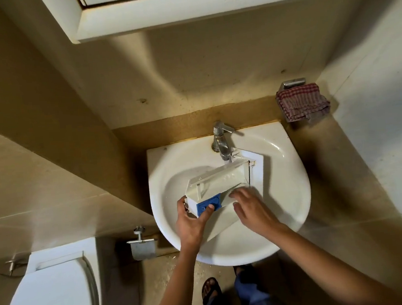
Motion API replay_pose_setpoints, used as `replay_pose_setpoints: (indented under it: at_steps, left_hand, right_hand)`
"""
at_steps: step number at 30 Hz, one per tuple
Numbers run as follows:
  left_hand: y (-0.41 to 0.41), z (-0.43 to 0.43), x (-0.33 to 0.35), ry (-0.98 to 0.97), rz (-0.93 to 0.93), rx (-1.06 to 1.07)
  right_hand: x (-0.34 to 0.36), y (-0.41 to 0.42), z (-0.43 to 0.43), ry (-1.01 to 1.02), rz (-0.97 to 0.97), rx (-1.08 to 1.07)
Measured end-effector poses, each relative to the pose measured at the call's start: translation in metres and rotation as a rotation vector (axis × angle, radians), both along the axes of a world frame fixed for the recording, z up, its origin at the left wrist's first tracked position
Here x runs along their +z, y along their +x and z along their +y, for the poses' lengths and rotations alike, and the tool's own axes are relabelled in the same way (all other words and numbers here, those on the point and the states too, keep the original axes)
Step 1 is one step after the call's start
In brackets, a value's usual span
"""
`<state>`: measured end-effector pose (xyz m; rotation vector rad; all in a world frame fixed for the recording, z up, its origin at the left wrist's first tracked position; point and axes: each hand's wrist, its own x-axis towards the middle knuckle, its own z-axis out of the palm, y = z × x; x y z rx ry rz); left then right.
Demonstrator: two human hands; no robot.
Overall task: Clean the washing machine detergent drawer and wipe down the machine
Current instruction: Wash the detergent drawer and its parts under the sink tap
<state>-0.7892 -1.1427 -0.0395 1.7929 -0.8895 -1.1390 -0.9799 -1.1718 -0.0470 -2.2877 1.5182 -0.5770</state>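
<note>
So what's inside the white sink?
The detergent drawer lies in the sink under the tap. The left hand grips its blue end; the right hand rests on it. The drain is covered, so unseen.

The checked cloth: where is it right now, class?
In the head view, the checked cloth hangs at the upper right from a metal holder on the wall, just beyond the sink rim's far right corner.

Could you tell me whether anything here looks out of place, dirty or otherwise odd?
The detergent drawer lies tilted in the sink under the tap, which suits rinsing. The left hand grips its blue end; the right hand rests on it. Brownish stains mark the wall behind the sink.
</note>
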Motion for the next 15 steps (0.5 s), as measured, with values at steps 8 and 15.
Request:
replay_pose_setpoints:
  at_steps: [8, 15]
  left_hand:
    - [-0.02, 0.006, 0.018, -0.117, -0.204, 0.005]
    - [-0.015, 0.01, 0.013, -0.069, -0.207, 0.009]
  right_hand:
    - [-0.023, 0.039, 0.001, 0.392, -0.014, -0.101]
    - [-0.028, -0.013, -0.011, 0.05, 0.425, 0.101]
